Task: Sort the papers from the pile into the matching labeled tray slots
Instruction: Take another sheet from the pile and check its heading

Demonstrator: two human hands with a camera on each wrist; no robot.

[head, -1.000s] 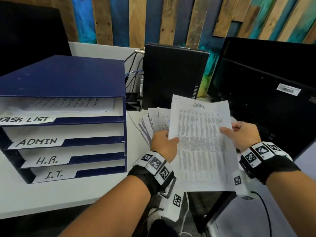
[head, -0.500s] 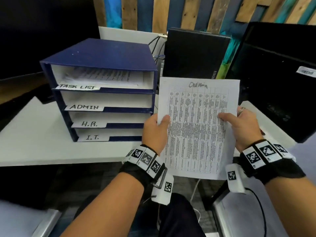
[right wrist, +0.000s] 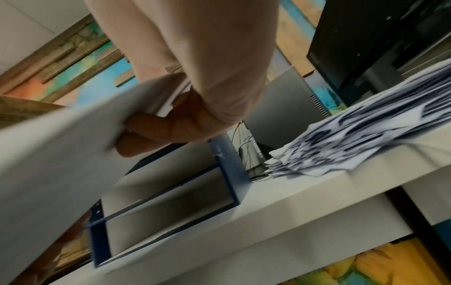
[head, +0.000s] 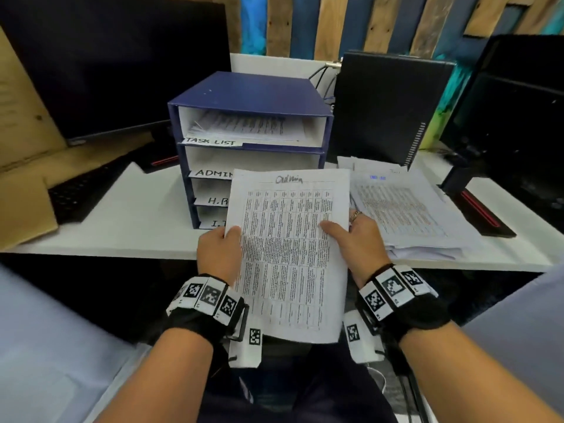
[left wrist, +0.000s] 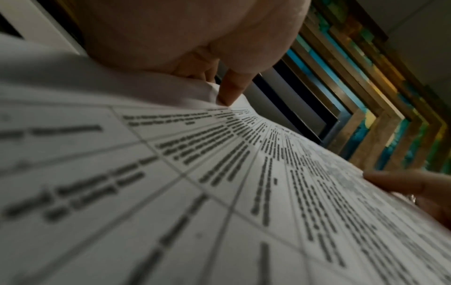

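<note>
Left hand [head: 218, 254] and right hand [head: 355, 239] each pinch the "Admin" sheet [head: 290, 254] before the tray [head: 253, 141]; pile [head: 409, 215] right of the tray.

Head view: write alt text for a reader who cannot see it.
Both hands, left hand and right hand, hold a white printed sheet headed "Admin" before a blue four-slot paper tray labelled TASK LIST, ADMIN, H.R., I.T. A loose pile of printed papers lies right.

We see a printed sheet [head: 290, 254] headed "Admin" in handwriting at centre frame, held up over the desk edge. Behind it stands the blue tray [head: 253, 96], slots labelled TASK LIST, ADMIN, H.R., I.T.; the top slot holds papers. The pile [head: 409, 215] lies fanned at centre right.
</note>
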